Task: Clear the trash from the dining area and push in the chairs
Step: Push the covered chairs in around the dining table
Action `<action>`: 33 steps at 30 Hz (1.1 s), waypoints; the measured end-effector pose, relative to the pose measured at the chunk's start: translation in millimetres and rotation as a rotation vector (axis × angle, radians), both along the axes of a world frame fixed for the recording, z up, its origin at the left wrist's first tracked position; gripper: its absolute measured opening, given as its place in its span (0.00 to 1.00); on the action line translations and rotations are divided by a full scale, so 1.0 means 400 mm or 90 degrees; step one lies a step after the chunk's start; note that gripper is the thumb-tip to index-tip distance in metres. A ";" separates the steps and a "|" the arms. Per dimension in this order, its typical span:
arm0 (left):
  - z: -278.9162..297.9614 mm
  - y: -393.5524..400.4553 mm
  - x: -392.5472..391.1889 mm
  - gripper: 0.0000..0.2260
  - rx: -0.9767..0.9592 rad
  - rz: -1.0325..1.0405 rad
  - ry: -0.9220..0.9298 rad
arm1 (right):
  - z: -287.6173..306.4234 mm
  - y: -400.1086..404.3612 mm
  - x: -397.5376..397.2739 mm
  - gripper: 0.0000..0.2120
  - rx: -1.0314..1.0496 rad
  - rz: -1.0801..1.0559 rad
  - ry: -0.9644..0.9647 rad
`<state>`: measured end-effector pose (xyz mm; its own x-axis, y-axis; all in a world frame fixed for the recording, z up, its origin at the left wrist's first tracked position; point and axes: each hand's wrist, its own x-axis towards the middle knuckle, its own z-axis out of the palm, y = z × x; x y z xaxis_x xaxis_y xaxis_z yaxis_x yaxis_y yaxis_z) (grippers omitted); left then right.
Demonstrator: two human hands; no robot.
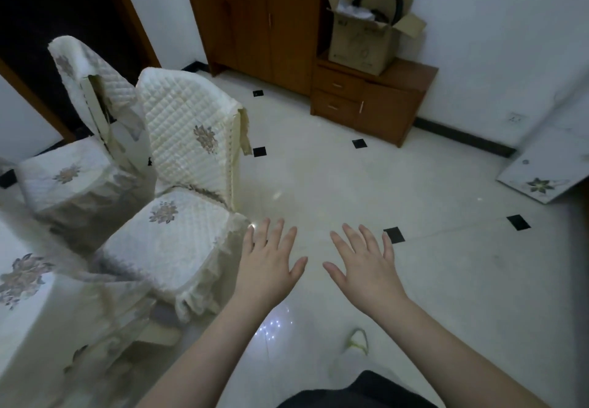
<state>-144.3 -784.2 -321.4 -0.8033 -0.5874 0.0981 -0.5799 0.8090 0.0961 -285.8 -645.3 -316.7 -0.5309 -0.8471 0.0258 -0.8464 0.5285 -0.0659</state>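
Two chairs in cream quilted covers with flower prints stand at the left. The near chair (178,216) faces me, its seat corner just left of my left hand (269,261). The far chair (79,152) stands behind it, closer to the doorway. Both my hands are held out flat over the floor, palms down, fingers spread, holding nothing. My right hand (363,264) hovers a little to the right of the left one. A table (28,305) under a matching flowered cloth fills the lower left corner. I see no trash in this view.
A tall wooden wardrobe (255,15) and a low wooden cabinet (369,98) stand against the back wall, with an open cardboard box (363,44) on the cabinet. A flat white panel (545,168) leans at the right wall. My slippered foot (357,342) is on the white tiled floor.
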 end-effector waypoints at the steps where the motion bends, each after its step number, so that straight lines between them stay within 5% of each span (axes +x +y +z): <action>1: -0.004 -0.020 -0.036 0.27 -0.005 -0.010 0.000 | -0.003 -0.021 -0.034 0.29 -0.005 -0.004 -0.002; 16: -0.011 -0.342 -0.584 0.27 -0.003 0.037 -0.078 | -0.034 -0.335 -0.628 0.29 0.050 0.019 -0.098; 33: -0.050 -0.874 -0.806 0.25 -0.006 0.140 -0.003 | -0.012 -0.974 -0.896 0.35 0.076 0.166 -0.052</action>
<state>-466.8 -1134.0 -341.3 -0.6563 -0.7477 0.1013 -0.7430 0.6638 0.0858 -644.2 -1034.9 -321.3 -0.2911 -0.9497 -0.1157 -0.9491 0.3019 -0.0902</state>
